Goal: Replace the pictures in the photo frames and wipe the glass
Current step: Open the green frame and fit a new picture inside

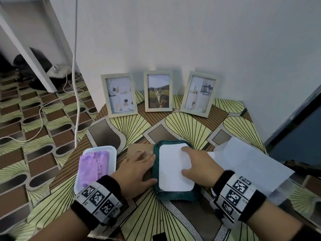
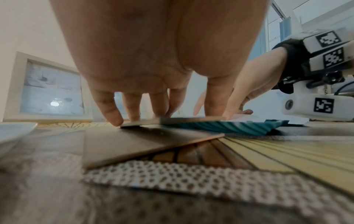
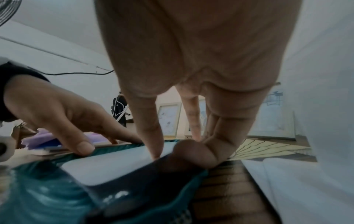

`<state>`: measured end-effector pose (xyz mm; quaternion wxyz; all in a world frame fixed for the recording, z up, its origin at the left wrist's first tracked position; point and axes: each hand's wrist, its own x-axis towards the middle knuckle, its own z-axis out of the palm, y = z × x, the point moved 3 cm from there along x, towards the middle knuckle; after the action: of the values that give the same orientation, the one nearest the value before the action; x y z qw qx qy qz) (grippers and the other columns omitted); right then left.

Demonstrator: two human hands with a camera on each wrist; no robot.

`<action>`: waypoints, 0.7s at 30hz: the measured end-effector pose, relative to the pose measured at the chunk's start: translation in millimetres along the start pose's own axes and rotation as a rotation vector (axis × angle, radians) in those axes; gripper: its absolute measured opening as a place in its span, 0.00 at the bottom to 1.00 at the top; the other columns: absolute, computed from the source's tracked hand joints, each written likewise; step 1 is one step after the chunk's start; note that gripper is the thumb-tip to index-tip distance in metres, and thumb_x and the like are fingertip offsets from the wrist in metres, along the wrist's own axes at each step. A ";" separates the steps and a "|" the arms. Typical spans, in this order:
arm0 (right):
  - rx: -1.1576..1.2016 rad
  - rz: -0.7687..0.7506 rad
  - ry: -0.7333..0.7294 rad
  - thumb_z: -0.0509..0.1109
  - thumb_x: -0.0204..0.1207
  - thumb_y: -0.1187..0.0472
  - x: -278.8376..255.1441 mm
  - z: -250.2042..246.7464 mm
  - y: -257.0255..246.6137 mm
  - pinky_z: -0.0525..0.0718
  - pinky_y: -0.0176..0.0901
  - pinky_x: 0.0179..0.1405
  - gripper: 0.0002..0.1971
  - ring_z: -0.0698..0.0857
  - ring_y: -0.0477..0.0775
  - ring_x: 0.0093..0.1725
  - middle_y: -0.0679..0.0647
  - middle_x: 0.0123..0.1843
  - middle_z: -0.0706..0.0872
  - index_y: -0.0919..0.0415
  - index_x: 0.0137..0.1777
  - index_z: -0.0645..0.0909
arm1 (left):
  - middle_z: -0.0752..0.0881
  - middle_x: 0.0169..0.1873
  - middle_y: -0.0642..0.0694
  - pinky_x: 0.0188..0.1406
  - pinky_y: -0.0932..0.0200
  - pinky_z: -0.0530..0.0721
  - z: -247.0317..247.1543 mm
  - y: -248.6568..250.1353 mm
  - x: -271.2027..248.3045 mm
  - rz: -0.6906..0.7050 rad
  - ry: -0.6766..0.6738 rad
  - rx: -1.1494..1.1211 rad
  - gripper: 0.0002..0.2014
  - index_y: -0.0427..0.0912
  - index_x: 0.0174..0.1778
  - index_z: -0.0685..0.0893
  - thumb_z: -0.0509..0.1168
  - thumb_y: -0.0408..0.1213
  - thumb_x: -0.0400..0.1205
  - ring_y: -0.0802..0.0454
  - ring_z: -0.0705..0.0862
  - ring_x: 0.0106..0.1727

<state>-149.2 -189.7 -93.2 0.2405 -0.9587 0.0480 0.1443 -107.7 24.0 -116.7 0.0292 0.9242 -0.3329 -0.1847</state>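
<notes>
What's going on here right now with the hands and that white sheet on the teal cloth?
A person is working at a patterned table. The right hand presses on a white sheet lying on a teal cloth, thumb at its near edge. The left hand rests with straight fingers on a brown board beside the cloth. Three photo frames stand upright against the wall, pictures in place. A white tray with a purple cloth sits on the left, and loose white paper on the right.

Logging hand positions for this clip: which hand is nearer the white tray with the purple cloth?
Left. The left hand lies just beside the tray; the right hand is farther off, on the white sheet.
</notes>
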 end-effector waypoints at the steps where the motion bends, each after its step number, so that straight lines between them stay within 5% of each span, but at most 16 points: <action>1: -0.040 0.014 -0.007 0.70 0.76 0.53 1.1 1.0 -0.1 0.79 0.53 0.67 0.33 0.78 0.60 0.68 0.56 0.68 0.80 0.56 0.80 0.65 | 0.47 0.86 0.57 0.84 0.40 0.53 0.5 -0.1 0.5 0.001 0.005 0.008 0.40 0.51 0.87 0.45 0.55 0.62 0.84 0.53 0.42 0.86; 7: -0.369 -0.001 0.090 0.64 0.75 0.36 -1.0 2.7 -5.8 0.81 0.51 0.51 0.28 0.78 0.60 0.61 0.55 0.62 0.74 0.51 0.69 0.72 | 0.48 0.87 0.56 0.84 0.44 0.54 -0.2 -1.7 1.4 0.011 0.037 0.014 0.41 0.49 0.87 0.45 0.56 0.62 0.84 0.54 0.44 0.86; 10: -0.435 -0.155 0.109 0.63 0.77 0.37 0.5 4.3 -8.2 0.77 0.53 0.67 0.30 0.69 0.62 0.72 0.57 0.75 0.68 0.52 0.75 0.70 | 0.46 0.87 0.54 0.85 0.50 0.51 -1.3 -0.8 -0.5 0.009 0.045 0.014 0.41 0.48 0.87 0.44 0.55 0.62 0.84 0.55 0.42 0.86; 13: -0.440 -0.261 -0.004 0.57 0.83 0.38 2.6 14.8 -5.8 0.57 0.54 0.85 0.34 0.53 0.58 0.86 0.56 0.88 0.53 0.54 0.84 0.59 | 0.43 0.86 0.52 0.83 0.59 0.44 -0.4 -0.6 -4.0 0.006 0.028 -0.047 0.41 0.46 0.87 0.42 0.54 0.61 0.85 0.56 0.38 0.86; 16: -0.428 -0.277 -0.069 0.52 0.86 0.40 2.9 25.1 -2.3 0.49 0.52 0.86 0.35 0.44 0.56 0.88 0.55 0.89 0.43 0.55 0.87 0.49 | 0.39 0.86 0.53 0.79 0.64 0.40 2.3 -4.1 -8.7 -0.007 0.001 -0.119 0.41 0.46 0.87 0.40 0.53 0.61 0.86 0.59 0.34 0.84; 21: -0.409 -0.285 -0.054 0.50 0.86 0.39 2.9 26.3 -0.6 0.48 0.51 0.86 0.35 0.43 0.55 0.88 0.55 0.89 0.42 0.54 0.87 0.47 | 0.42 0.86 0.53 0.82 0.62 0.44 -1.5 -19.3 -13.0 -0.082 0.054 -0.167 0.40 0.46 0.87 0.44 0.53 0.61 0.85 0.59 0.38 0.85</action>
<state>-153.0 -176.7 -115.9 0.0607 -0.9802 -0.1243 0.1414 -104.8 47.0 -114.5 0.1078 0.9362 -0.2770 -0.1877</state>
